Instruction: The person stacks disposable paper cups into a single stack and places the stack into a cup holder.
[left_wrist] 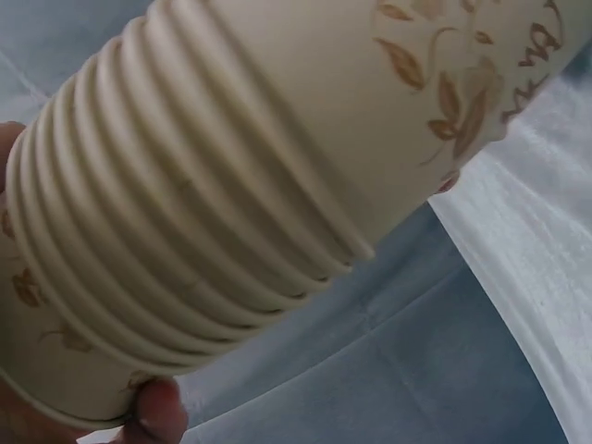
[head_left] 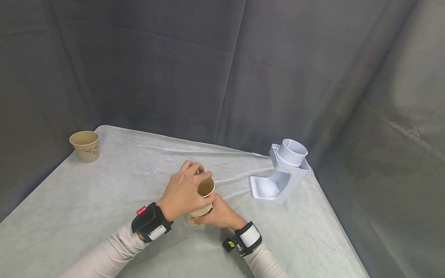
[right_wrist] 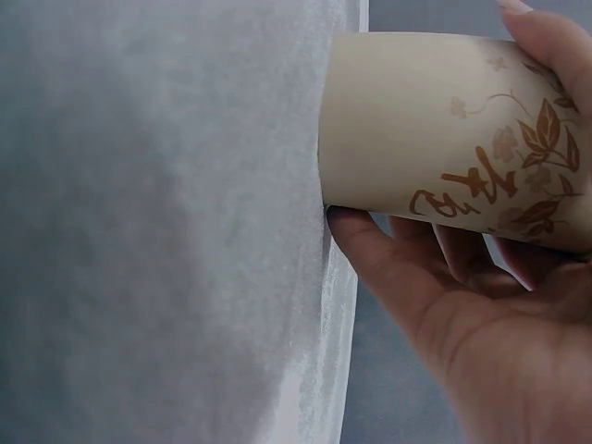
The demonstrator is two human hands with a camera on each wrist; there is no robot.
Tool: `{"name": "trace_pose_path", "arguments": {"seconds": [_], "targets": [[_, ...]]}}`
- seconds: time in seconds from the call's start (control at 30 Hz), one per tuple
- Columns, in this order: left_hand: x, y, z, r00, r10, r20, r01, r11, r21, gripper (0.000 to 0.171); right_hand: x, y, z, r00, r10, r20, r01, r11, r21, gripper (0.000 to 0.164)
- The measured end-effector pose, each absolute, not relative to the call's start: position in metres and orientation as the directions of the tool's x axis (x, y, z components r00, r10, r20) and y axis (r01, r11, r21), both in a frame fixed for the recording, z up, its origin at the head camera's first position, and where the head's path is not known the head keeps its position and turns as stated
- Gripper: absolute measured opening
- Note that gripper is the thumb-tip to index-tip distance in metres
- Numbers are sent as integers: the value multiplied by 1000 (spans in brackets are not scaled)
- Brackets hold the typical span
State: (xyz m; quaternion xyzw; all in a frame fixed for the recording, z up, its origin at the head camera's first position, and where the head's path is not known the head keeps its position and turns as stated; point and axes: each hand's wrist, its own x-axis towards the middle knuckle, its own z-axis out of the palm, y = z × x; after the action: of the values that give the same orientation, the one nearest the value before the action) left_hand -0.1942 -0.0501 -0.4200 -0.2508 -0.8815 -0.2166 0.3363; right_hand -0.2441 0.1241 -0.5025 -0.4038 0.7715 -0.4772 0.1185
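Note:
A stack of beige paper cups (head_left: 201,211) with brown leaf print is held between both hands at the middle of the table. My left hand (head_left: 184,191) grips the top paper cup (left_wrist: 69,365) near its rim, fingers over the far side and thumb on the near side. Between that rim and the ridged rims (left_wrist: 176,199) below, a band of its printed wall shows in the left wrist view. Around the lower part of the stack, my right hand (head_left: 220,214) curls its fingers. The right wrist view shows the bottom cup's wall (right_wrist: 398,120) with brown writing.
Another beige cup (head_left: 87,148) stands upright at the table's back left corner. Toward the back right is a white stand (head_left: 286,183) with a white round tube (head_left: 292,153) in its top. Dark grey curtains (head_left: 156,69) border the table, which has a light cloth (head_left: 104,185).

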Motion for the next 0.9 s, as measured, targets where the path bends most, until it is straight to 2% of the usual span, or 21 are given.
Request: {"name": "trace_pose_path", "arguments": {"seconds": [0.2, 0.5, 0.7, 0.9], "targets": [[-197, -47, -430, -631, 330, 702, 587, 795, 154, 35, -243, 124, -501, -641, -738, 211, -541, 240, -806, 82], [-202, -38, -451, -614, 347, 709, 669, 706, 234, 35, -241, 126, -498, -625, -740, 247, -636, 301, -710, 83], [-203, -35, -455, -585, 316, 747, 683, 688, 243, 34, -240, 127, -497, -616, -739, 272, -646, 277, -711, 84], [-203, -37, -455, -591, 323, 739, 680, 692, 242, 33, -242, 126, -499, -611, -744, 271, -652, 278, -706, 87]]}}
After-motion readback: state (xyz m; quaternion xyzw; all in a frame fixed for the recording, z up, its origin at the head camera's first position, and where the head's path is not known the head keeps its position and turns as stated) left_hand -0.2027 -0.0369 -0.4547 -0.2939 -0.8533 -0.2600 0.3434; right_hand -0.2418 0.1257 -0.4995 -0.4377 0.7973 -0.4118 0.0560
